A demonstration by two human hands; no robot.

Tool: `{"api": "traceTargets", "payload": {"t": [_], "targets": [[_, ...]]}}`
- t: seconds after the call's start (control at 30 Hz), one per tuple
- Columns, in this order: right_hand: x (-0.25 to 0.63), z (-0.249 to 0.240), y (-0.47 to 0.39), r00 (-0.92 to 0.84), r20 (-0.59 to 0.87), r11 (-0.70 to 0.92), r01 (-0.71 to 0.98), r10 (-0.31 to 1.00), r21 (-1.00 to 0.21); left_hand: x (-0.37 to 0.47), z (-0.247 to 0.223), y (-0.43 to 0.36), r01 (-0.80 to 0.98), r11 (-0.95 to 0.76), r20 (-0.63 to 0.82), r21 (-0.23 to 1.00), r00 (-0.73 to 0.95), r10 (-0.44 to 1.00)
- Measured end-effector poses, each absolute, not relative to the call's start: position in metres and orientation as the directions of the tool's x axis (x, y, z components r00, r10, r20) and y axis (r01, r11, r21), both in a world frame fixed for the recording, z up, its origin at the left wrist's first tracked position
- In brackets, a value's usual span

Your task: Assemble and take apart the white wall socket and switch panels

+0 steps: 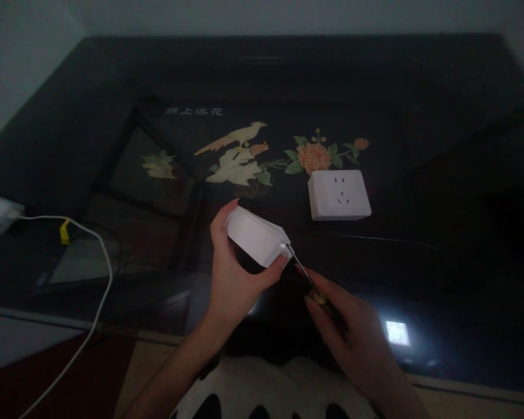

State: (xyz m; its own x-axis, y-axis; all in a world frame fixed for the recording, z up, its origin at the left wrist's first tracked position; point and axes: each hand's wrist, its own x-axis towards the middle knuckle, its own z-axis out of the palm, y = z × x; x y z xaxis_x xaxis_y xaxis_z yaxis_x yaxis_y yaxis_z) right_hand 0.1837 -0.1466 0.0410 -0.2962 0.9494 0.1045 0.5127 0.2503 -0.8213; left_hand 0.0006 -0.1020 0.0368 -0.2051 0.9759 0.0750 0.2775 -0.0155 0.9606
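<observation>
At far left, partly cut off by the view's edge, a white plug block; from there, a white cable looping down over the near edge of the dark, glossy table, with a yellow tag at the cable. Toward the middle, a bird-and-flower picture on the tabletop.

In front of that, a tilted white box in the left hand, grip clamped across both ends: thumb at the near right corner, fingers at the far left. Probably held so to brace against the tool while leaving the corner reachable. Along the upper edge, a narrow seam, perhaps between plate and casing; contents hidden.

At that corner, close to the thumb, the tip of a screwdriver, slanting up leftward from the right hand, grip closed around the handle, apparently low for steady aim.

Farther back, apart from both hands, a white socket unit, slots facing up, inside hidden; perhaps placed there to keep working room. At right, a bright reflection.
</observation>
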Motion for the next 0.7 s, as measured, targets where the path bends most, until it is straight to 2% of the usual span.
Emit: {"api": "traceTargets", "payload": {"t": [0.23,0.4,0.7], "targets": [[0.179,0.034,-0.160,-0.269,-0.037,0.086,0.432,0.963,-0.898,0.008,0.024,-0.110,0.442,-0.114,0.205,0.889,-0.163,0.965],[0.174,0.022,-0.173,-0.272,-0.067,0.024,0.317,0.960,-0.948,0.010,0.019,-0.112,0.547,-0.185,0.297,0.816,-0.124,0.947],[0.168,0.015,-0.179,-0.232,-0.003,0.081,0.349,0.973,-0.934,0.007,0.018,-0.114,0.585,-0.226,0.335,0.779,-0.085,0.938]]}}
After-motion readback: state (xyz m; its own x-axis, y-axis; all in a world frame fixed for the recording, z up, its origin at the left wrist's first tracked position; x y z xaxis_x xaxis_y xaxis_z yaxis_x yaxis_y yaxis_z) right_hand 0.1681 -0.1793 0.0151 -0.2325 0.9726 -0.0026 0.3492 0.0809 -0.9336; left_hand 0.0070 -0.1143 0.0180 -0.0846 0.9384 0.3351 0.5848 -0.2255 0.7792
